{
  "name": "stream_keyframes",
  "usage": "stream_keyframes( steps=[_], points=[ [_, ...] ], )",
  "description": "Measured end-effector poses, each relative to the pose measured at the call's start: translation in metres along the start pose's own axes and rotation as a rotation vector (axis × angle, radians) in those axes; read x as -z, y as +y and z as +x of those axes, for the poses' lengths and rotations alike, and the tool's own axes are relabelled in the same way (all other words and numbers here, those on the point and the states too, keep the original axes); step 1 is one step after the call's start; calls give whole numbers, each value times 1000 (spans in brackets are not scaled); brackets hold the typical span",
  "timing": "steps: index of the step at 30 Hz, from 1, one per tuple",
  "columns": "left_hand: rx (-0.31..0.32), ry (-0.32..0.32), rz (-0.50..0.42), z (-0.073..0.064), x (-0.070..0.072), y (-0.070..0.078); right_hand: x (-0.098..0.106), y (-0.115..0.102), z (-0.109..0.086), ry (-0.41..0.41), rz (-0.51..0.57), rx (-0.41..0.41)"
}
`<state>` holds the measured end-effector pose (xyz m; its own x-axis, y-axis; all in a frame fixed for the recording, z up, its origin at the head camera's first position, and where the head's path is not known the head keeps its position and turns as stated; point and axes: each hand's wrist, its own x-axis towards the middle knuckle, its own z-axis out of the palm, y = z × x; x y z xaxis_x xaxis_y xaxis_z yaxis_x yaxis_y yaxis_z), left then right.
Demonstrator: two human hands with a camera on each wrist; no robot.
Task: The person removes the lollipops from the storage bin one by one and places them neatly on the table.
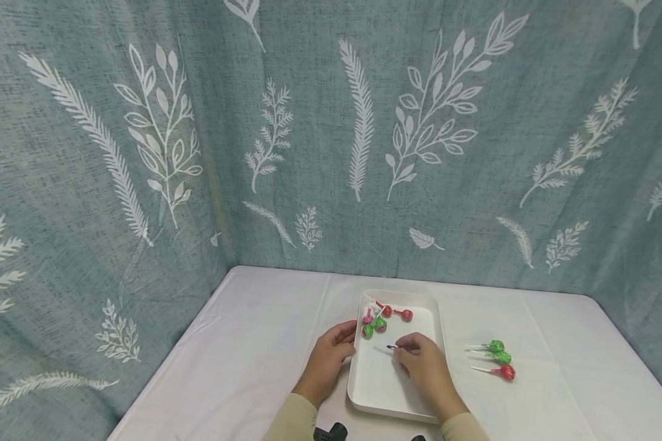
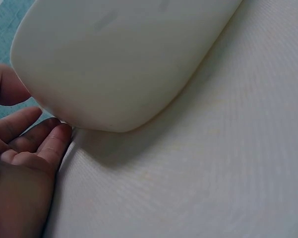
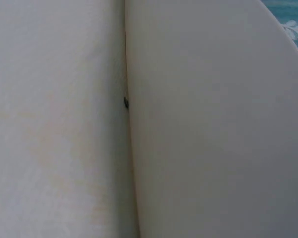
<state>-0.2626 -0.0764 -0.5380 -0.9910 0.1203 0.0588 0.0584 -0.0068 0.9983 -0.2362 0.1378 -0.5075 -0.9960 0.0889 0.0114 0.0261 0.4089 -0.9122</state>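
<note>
My left hand [image 1: 327, 358] rests at the left side of a white rectangular tray [image 1: 371, 392], its fingertips against the outer wall. In the left wrist view, the loosely bent fingers [image 2: 52, 144] touch the tray's lower edge. Over the tray's middle, my right hand [image 1: 423, 364] pinches a thin white stick with a dark blue end [image 1: 391, 346]; the fingers hide the rest, and I cannot tell its kind. Wrapped lollipops lie in the tray's far left part: red ones [image 1: 406, 315], green ones [image 1: 380, 324] and a pink one [image 1: 368, 319].
Right of the tray, two green lollipops [image 1: 495, 346] and a red lollipop [image 1: 507, 372] lie on the white tablecloth [image 1: 557, 392], sticks pointing left. A blue-grey curtain [image 1: 320, 153] with white leaf prints hangs behind the table. Small black objects [image 1: 338, 431] show at the near edge.
</note>
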Motion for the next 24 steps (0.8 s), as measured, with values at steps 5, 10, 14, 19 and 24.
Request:
stream_keyframes(
  steps=[5,10,14,19,24],
  points=[
    [0,-4,-3,1,1,0,2,-2,-1,21,35,51],
    [-4,-6,-9,1,1,0,3,-4,-2,21,60,52],
    [-3,-6,-14,1,1,1,3,-4,-2,39,80,55],
    [1,-5,-18,1,0,1,4,-5,-4,73,114,74],
    [-2,-4,-19,0,0,2,7,-9,-7,98,159,96]
  ],
)
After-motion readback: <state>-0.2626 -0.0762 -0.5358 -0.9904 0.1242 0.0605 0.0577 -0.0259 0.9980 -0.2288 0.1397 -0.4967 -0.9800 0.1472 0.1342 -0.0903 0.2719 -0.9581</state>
